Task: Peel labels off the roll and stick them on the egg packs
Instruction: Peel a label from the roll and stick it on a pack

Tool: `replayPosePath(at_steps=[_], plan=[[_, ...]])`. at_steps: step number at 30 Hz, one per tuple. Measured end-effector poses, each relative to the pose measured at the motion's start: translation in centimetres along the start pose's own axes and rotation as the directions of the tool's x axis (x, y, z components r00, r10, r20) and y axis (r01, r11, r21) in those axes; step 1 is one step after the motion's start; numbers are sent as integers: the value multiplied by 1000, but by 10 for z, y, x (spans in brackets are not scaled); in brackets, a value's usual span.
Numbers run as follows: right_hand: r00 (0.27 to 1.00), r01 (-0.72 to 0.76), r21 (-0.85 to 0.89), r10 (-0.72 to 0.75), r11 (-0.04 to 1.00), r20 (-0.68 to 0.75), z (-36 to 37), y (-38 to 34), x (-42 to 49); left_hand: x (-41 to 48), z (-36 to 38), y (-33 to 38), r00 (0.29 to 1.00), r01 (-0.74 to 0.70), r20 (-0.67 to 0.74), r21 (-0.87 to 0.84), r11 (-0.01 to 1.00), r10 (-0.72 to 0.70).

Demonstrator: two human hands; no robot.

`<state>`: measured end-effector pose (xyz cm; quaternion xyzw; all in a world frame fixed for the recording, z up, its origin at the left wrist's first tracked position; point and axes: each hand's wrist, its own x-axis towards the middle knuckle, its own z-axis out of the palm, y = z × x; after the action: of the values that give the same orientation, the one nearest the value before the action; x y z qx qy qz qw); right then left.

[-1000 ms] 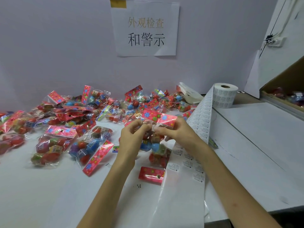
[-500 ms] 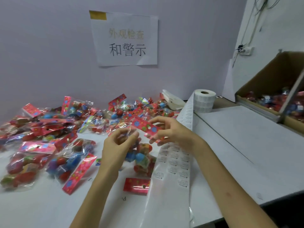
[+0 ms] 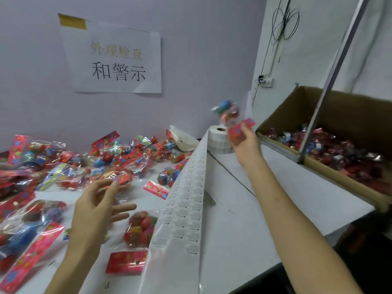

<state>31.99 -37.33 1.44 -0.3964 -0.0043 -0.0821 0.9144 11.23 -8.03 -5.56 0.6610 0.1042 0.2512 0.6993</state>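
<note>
Paper sign (image 3: 116,60) on the wall, up and left of the label roll (image 3: 219,139), reads "外观检查 / 和警示"; top line faint, bottom line black. Yellow tape (image 3: 72,22) on its top-left corner.
Label roll stands on end on the table (image 3: 244,219), core hole up. Label strip (image 3: 186,209) runs off it, long axis from the roll toward the camera; label print too small to read.
Right hand (image 3: 246,143) is directly in front of the roll, fingers pinched on the red header card of an egg pack (image 3: 238,131). Card end down, bag end up above the roll, long axis near vertical, blurred.
Left hand (image 3: 95,206), left of the strip, fingers spread, holding nothing.
Loose egg packs (image 3: 118,158) lie left of the roll. Cardboard box (image 3: 301,107) of packs sits to the right.
</note>
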Motion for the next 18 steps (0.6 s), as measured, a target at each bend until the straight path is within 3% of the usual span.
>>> replayPosePath(at_steps=[2, 5, 9, 11, 14, 18], plan=[[985, 57, -3, -56, 998, -163, -29, -22, 18, 1, 1, -2, 1000, 0, 11, 6, 1000, -1], [960, 13, -128, -49, 992, -276, -55, -22, 19, 3, -1, -3, 1000, 1, 9, 28, 1000, -1], [965, -39, -180, -9, 983, -261, -45, 2, 4, 3, -1, -5, 1000, -1, 4, 72, 997, 1], [985, -49, -262, 2, 964, -175, -27, 13, -3, 3, 0, -5, 1000, 3, -5, 87, 996, -2], [997, 43, -457, -6, 889, 81, 15, 26, -18, 4, 0, -6, 1000, 17, -12, 99, 995, -15], [892, 302, -674, 50, 674, 449, 74, 52, -40, 3, -3, -9, 1000, 10, -14, 125, 992, -9]])
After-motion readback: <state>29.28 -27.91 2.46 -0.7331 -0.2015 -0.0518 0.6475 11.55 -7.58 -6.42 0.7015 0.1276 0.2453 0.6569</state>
